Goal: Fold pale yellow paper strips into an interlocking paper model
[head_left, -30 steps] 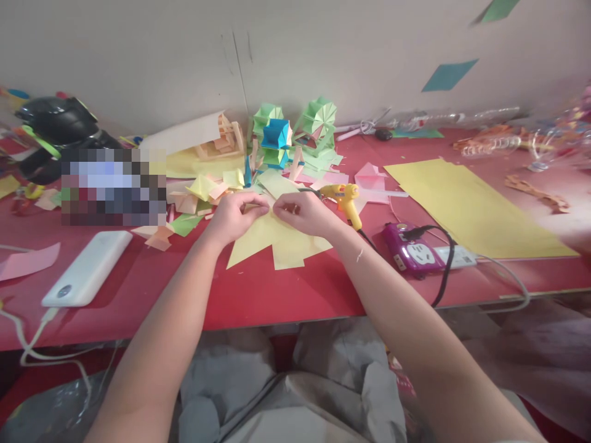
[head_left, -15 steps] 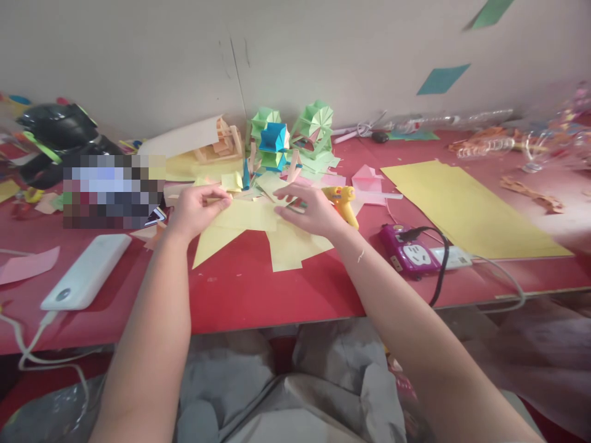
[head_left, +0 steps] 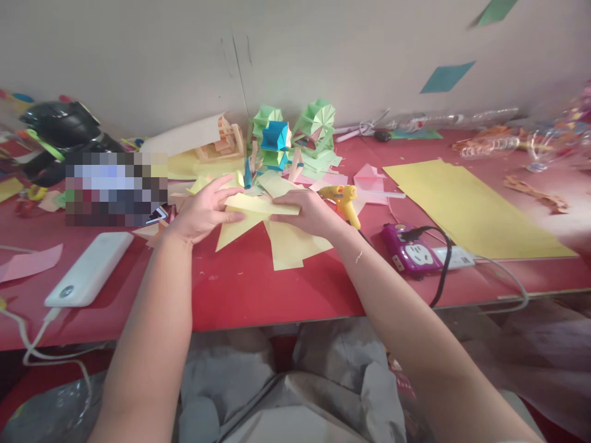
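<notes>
A strip of yellow paper (head_left: 258, 204) is held between my two hands, just above other yellow paper pieces (head_left: 295, 246) on the red table. My left hand (head_left: 205, 212) grips its left end, fingers above and thumb below. At the other end, my right hand (head_left: 305, 209) pinches the strip. Right of that hand lies a yellow glue gun (head_left: 344, 200). Behind the hands stand a blue folded-paper wheel (head_left: 276, 136) and green folded-paper wheels (head_left: 318, 120).
A white power bank (head_left: 90, 269) with a cable lies at the left. To the right are a purple power strip (head_left: 410, 249) and large yellow sheets (head_left: 471, 209). A black bag-like object (head_left: 62, 138) sits at the back left, and a wall (head_left: 184, 67) rises behind the table.
The paper between my hands has been lifted and tilted, and now shows as a narrow strip. My left hand has turned and its fingers have spread along the paper. My right hand has closed on it.
</notes>
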The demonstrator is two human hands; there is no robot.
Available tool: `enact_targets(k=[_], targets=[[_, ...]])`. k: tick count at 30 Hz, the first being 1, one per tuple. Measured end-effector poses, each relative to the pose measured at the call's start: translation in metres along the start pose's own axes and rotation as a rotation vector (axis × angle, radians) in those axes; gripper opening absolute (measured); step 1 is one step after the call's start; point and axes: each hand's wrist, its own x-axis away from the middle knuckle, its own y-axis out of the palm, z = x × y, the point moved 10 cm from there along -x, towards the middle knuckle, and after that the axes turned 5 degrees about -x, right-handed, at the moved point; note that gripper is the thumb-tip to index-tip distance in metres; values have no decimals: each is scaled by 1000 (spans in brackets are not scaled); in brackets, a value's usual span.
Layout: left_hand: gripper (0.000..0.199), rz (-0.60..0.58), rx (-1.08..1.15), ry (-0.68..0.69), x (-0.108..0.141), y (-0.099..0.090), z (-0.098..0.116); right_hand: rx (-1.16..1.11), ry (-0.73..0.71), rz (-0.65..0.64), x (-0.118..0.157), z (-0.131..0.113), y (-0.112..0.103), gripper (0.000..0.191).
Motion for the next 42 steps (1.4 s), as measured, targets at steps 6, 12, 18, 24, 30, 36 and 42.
enact_targets(k=[6, 12, 18, 24, 30, 36, 42], targets=[[105, 38, -97, -66, -7, -5, -16, -20, 168, 17, 2, 13, -4, 40], [69, -22, -257, -109, -7, 11, -18, -447, 335, 67, 4, 27, -5, 33], [53, -147, -500, 59, -8, 46, -10, -434, 482, -54, 10, 34, 15, 33], [49, -24, -840, 295, -4, 60, 13, -286, 529, 71, 10, 47, 10, 9], [47, -147, -1060, 228, -4, 80, -2, -35, 467, 97, 7, 50, 4, 6], [53, -186, -1116, 166, -4, 83, -8, 234, 427, 32, 8, 46, -1, 8], [57, -214, -1233, 129, -5, 85, -9, 320, 467, -22, 12, 44, 1, 12]])
